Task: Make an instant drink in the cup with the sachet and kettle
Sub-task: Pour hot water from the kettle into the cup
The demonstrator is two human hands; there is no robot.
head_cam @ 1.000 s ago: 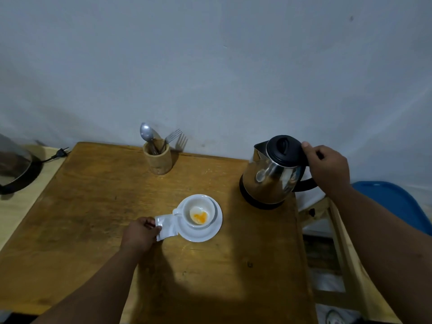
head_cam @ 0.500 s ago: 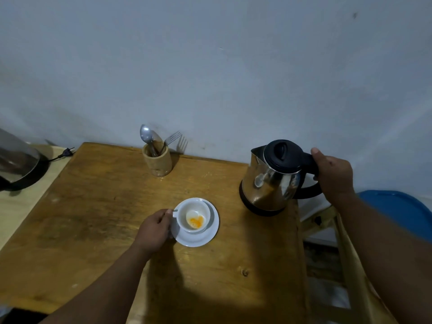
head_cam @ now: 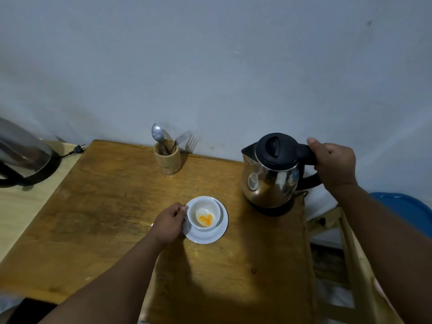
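Note:
A white cup (head_cam: pixel 204 215) stands on a white saucer (head_cam: pixel 219 232) in the middle of the wooden table (head_cam: pixel 112 220). Orange powder lies in the bottom of the cup. My left hand (head_cam: pixel 168 224) grips the cup at its handle on the left side. A steel kettle (head_cam: pixel 271 176) with a black lid stands on its black base at the table's right edge. My right hand (head_cam: pixel 333 164) is closed around the kettle's black handle. The sachet is not in sight.
A wooden holder (head_cam: pixel 167 157) with a spoon and forks stands at the back by the wall. A second kettle (head_cam: pixel 22 155) with a loose plug sits on a lighter surface at the far left. A blue object (head_cam: pixel 406 211) and a wooden frame (head_cam: pixel 350 242) lie right of the table.
My left hand let go of the white sachet and moved right onto the cup's handle; the sachet is gone from view. My right hand stayed on the kettle handle.

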